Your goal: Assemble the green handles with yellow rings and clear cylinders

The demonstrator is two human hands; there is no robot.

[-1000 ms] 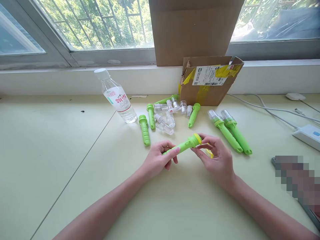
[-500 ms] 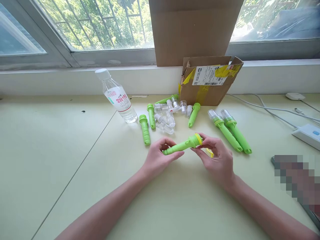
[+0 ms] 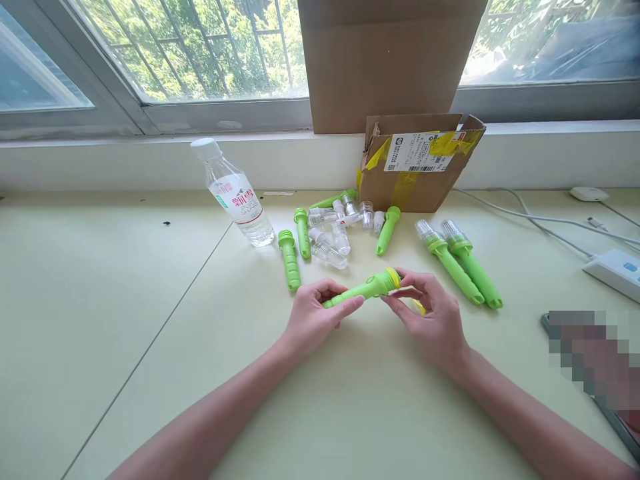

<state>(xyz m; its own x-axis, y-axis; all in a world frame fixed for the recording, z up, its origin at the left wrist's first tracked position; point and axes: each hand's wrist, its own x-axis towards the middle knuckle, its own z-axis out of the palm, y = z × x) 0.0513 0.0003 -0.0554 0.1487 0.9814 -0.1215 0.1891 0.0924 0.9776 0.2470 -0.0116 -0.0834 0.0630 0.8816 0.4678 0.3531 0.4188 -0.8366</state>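
My left hand [image 3: 320,313] is closed round the thin end of a green plastic handle [image 3: 367,289], which looks like a torch body. The handle is held aslant above the table, its wide end up and to the right. A yellow ring [image 3: 393,277] sits round that wide end. My right hand [image 3: 433,317] pinches the wide end at the ring with thumb and fingers. Another yellow piece [image 3: 419,307] shows partly behind the right hand; the rest of it is hidden.
Beyond my hands lie loose green handles [image 3: 289,260] and several clear plastic tubes [image 3: 330,253]. Two green handles with clear tops [image 3: 473,270] rest at the right. A water bottle [image 3: 240,200], cardboard box [image 3: 415,173], power strip [image 3: 615,270] and blurred phone-like object [image 3: 595,373] stand or lie around.
The green handle has turned a little about its length, so an oval mark on it now faces me. Its wide end and my right hand have shifted slightly left.
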